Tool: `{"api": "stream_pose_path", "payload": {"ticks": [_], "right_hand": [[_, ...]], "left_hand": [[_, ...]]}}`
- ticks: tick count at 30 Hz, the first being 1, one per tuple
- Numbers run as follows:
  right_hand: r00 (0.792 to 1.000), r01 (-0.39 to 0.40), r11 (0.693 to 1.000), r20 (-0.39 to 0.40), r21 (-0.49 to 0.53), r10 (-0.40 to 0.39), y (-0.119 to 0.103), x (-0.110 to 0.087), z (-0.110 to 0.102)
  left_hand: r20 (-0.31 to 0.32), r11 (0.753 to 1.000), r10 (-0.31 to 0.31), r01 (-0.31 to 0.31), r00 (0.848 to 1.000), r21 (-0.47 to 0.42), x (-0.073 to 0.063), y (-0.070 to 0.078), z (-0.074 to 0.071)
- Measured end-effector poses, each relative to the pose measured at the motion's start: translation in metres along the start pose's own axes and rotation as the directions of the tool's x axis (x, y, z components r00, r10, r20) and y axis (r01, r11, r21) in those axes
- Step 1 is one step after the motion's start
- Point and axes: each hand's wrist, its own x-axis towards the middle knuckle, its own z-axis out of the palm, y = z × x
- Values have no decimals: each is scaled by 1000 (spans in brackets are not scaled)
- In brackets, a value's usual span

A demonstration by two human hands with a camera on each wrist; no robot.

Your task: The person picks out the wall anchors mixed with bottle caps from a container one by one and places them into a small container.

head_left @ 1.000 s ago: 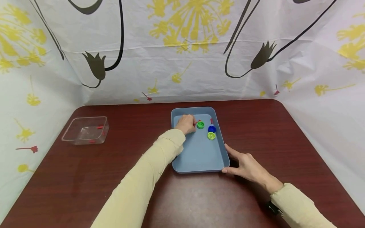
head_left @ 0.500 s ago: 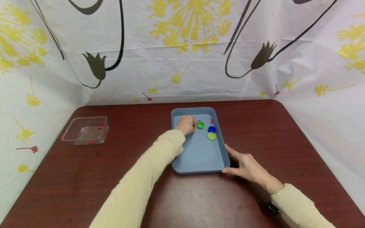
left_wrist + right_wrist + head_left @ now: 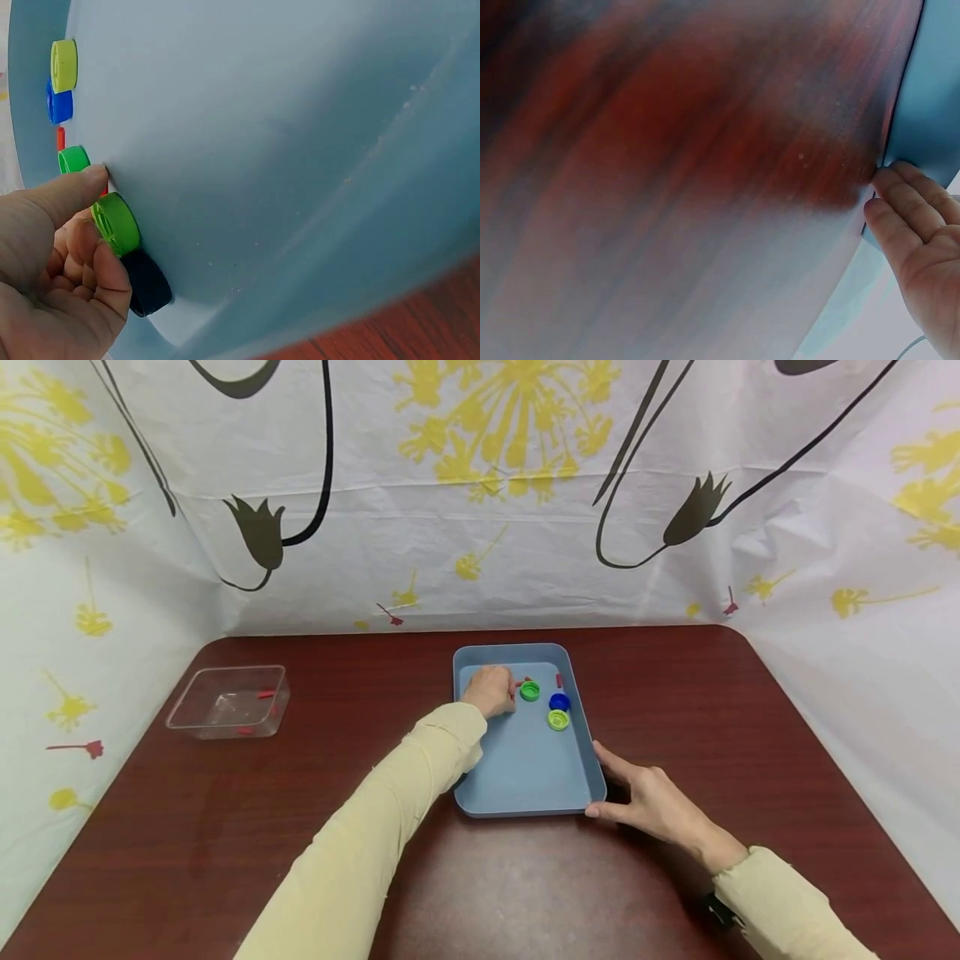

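In the head view, your left hand [image 3: 491, 691] is working inside the far left part of the blue tray [image 3: 525, 768], while your right hand [image 3: 660, 810] is bracing the tray's near right corner, presumably to stop it sliding. A green cap [image 3: 530, 691], blue cap [image 3: 559, 702] and yellow cap [image 3: 558, 720] are lying in the tray's far right part. Left of the tray, on the worktop [image 3: 360, 693], a clear box [image 3: 217, 727] is keeping a few red bits [image 3: 266, 694] together within its walls. In the right wrist view, your right fingers are resting extended against the tray's outside, steadying rather than grasping. In the left wrist view, your left thumb is pointing at a red piece [image 3: 104, 190] near the tray's floor, the lower fingers curling beside a lime-green cap [image 3: 117, 225] and a black round piece [image 3: 148, 285]; you cannot tell whether it is being pinched. It is looking slim, bright red and mostly hidden.
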Motion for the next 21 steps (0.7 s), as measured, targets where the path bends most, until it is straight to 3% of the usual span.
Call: {"api": "stream_pose_path", "payload": {"ticks": [11, 17, 21], "right_hand": [[1000, -4, 1000, 3, -9, 4, -1, -1, 0], [1000, 0, 1000, -3, -20, 0, -3, 0, 0], [1000, 5, 1000, -4, -21, -5, -3, 0, 0]], "left_hand": [[58, 1000, 17, -16, 998, -17, -9, -4, -1], [89, 997, 7, 0, 996, -82, -17, -4, -2], [108, 989, 35, -19, 994, -148, -20, -5, -1]]}}
